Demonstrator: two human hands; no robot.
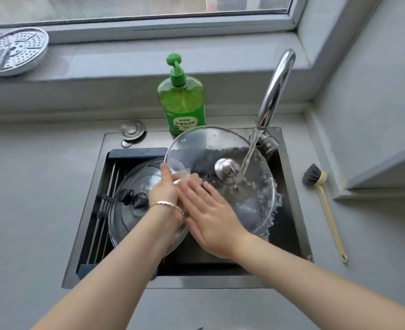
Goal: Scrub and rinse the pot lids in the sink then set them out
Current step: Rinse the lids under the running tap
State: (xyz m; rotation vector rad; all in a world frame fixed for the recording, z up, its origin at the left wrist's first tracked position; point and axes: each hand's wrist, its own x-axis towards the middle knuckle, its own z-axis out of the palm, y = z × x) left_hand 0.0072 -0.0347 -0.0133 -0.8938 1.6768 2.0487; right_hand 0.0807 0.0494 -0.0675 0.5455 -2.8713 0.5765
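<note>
A large glass lid (222,148) with a steel knob (227,169) is tilted over the black sink (289,210), and water from the chrome tap (274,91) runs onto it beside the knob. My left hand (164,186) grips the lid's left rim, thumb on top. My right hand (211,215) lies flat on the lid's glass surface, fingers spread. A second glass lid (132,210) with a black knob rests on the drain rack (106,201) at the sink's left, partly under my left wrist.
A green dish soap pump bottle (182,101) stands behind the sink. A dish brush (322,206) lies on the grey counter to the right. A perforated steel steamer tray (13,51) sits on the window ledge, far left. A steel sink plug (132,131) lies at the sink's back left.
</note>
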